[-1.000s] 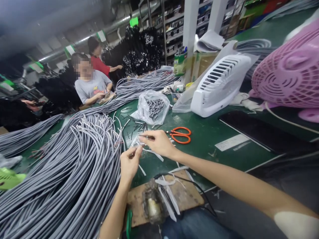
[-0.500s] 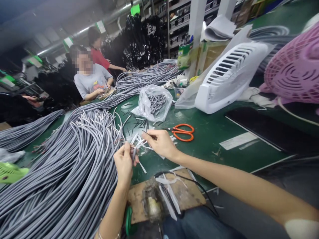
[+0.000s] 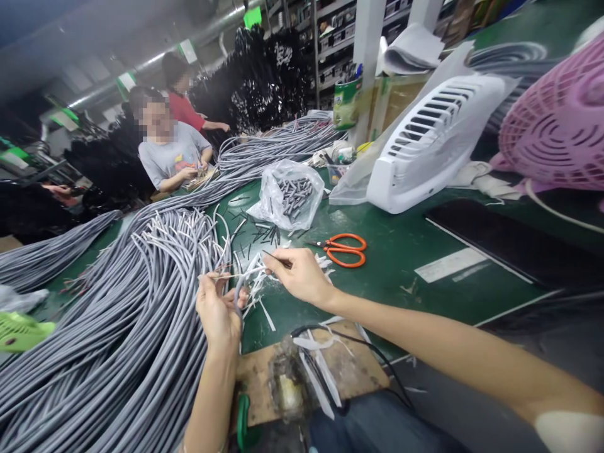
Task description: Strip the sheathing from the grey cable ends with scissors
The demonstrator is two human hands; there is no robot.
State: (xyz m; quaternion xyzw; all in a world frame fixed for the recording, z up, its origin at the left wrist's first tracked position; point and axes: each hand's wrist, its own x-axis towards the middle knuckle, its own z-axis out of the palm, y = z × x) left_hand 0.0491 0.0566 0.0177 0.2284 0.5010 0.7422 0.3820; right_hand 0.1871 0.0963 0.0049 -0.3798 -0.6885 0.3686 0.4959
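Observation:
My left hand is closed on the stripped end of a grey cable, with thin wires drawn out between its fingertips. To the right, my right hand pinches a white strip that stretches from the cable end. A thin dark piece sticks out of the same fingers. Loose white strips lie on the green table below both hands. A large bundle of grey cables spreads left of my left hand. Orange-handled scissors lie just beyond my right hand.
A clear plastic bag holds short grey tubes, with black pieces scattered before it. A white fan and a pink fan stand right. A wooden board lies near my lap. A person works across the table.
My left hand has moved left, away from my right hand, and the white strip now spans the gap between them. My right hand has shifted slightly left.

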